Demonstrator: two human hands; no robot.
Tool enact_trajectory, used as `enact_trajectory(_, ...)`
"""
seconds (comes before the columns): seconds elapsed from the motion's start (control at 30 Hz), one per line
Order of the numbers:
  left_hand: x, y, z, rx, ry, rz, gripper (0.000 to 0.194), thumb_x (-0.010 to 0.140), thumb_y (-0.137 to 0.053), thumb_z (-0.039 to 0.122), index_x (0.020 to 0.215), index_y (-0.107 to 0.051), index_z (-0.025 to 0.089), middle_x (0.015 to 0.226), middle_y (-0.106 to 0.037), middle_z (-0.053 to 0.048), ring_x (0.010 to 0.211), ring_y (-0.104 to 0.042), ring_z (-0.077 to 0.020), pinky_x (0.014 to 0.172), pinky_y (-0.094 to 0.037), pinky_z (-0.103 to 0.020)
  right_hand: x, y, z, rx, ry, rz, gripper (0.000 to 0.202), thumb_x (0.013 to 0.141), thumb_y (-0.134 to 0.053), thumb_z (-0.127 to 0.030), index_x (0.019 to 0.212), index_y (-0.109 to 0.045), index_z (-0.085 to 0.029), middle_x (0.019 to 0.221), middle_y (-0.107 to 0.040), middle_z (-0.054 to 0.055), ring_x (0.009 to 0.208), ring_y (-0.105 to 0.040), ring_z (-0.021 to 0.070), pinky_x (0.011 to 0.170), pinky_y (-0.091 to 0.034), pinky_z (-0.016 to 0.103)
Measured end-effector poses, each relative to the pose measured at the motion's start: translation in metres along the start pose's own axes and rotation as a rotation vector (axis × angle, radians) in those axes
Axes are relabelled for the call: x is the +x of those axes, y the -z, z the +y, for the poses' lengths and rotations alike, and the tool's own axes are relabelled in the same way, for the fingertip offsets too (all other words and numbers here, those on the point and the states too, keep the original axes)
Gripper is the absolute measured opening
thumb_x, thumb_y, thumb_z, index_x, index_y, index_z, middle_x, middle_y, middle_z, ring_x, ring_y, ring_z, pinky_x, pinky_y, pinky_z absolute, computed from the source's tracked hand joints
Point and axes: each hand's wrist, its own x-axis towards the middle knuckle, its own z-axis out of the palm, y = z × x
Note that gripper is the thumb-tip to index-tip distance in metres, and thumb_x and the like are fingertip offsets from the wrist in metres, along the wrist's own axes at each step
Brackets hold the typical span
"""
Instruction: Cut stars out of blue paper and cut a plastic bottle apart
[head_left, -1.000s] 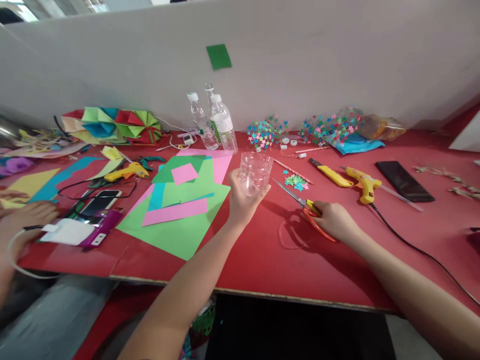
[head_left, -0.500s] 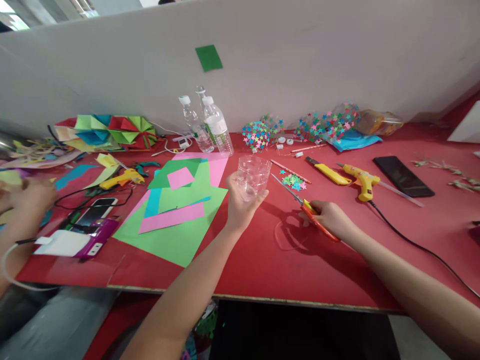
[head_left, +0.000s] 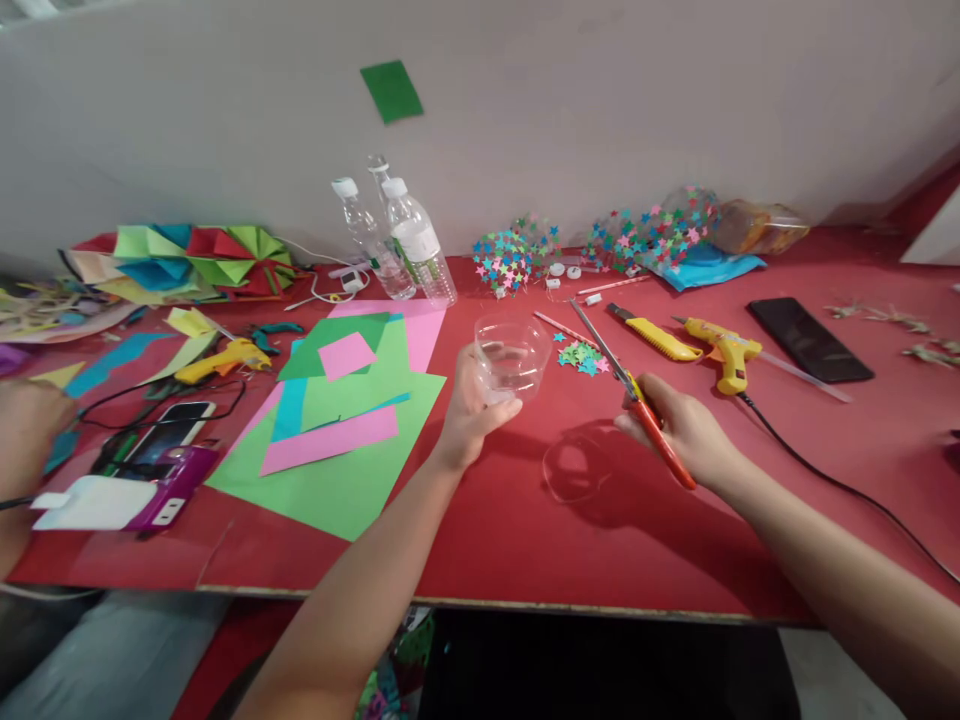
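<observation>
My left hand is closed around a clear plastic cup-like piece, which looks like the cut bottom of a bottle, held above the red table. To its right, my right hand grips scissors by their red and yellow handles. The blades point up and away, nearly together, and stand apart from the plastic. A thin clear plastic ring lies on the table between and below the hands. Small paper stars are heaped just beyond the scissors, beside a striped straw.
Green and pink paper sheets lie to the left, with clear bottles behind. A yellow cutter, a corded glue gun and a phone lie at right. Another person's hand is at the far left.
The scissors have swung to point more steeply away from me, and my right hand has turned with them. The plastic piece has tilted slightly in my left hand. The camera view has shifted a little.
</observation>
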Motion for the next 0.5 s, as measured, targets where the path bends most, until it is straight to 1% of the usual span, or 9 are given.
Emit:
enact_trajectory(0.1,-0.001,0.002,0.008,0.117,-0.048,-0.052,0.062,0.07,-0.074,0.023,0.125,-0.046,0.031,0.125,-0.056,-0.008,0.098,-0.066,-0.0209,0.087,-0.057,-0.043,-0.004,0.002,0.0,-0.17,0.052,0.035,0.046,0.082,-0.044,-0.071,0.075,-0.038,-0.026,0.054,-0.047,-0.003,0.045,-0.045,0.0173,0.047,-0.024,0.025)
enact_trajectory(0.17,-0.002,0.001,0.012,0.206,-0.077,-0.05,0.064,0.07,-0.073,0.018,0.126,-0.045,0.032,0.125,-0.055,-0.008,0.097,-0.066,-0.0205,0.087,-0.057,-0.042,-0.006,0.001,0.002,-0.272,0.089,0.057,0.046,0.085,-0.04,-0.07,0.077,-0.042,-0.025,0.05,-0.044,-0.002,0.041,-0.044,0.0179,0.046,-0.02,0.026)
enact_trajectory(0.23,-0.003,0.0,0.014,0.268,-0.109,-0.04,0.066,0.068,-0.072,0.014,0.126,-0.045,0.031,0.126,-0.054,-0.008,0.097,-0.066,-0.0201,0.088,-0.056,-0.043,-0.006,-0.001,0.005,-0.347,0.128,0.077,0.048,0.088,-0.034,-0.068,0.081,-0.048,-0.023,0.049,-0.045,-0.001,0.04,-0.043,0.0183,0.046,-0.018,0.026)
enact_trajectory(0.33,-0.003,-0.002,0.014,0.325,-0.153,-0.032,0.069,0.067,-0.07,0.01,0.128,-0.044,0.03,0.127,-0.054,-0.008,0.097,-0.065,-0.0201,0.091,-0.055,-0.045,-0.006,-0.003,0.011,-0.408,0.164,0.096,0.053,0.091,-0.028,-0.066,0.086,-0.054,-0.02,0.05,-0.049,0.001,0.04,-0.044,0.0184,0.047,-0.017,0.027)
enact_trajectory(0.5,-0.004,-0.003,0.012,0.41,-0.209,-0.034,0.076,0.065,-0.07,0.008,0.132,-0.041,0.03,0.128,-0.055,-0.008,0.098,-0.065,-0.021,0.093,-0.055,-0.046,-0.004,-0.002,0.015,-0.431,0.171,0.083,0.055,0.093,-0.026,-0.064,0.088,-0.056,-0.018,0.051,-0.053,0.003,0.041,-0.044,0.0182,0.048,-0.017,0.027)
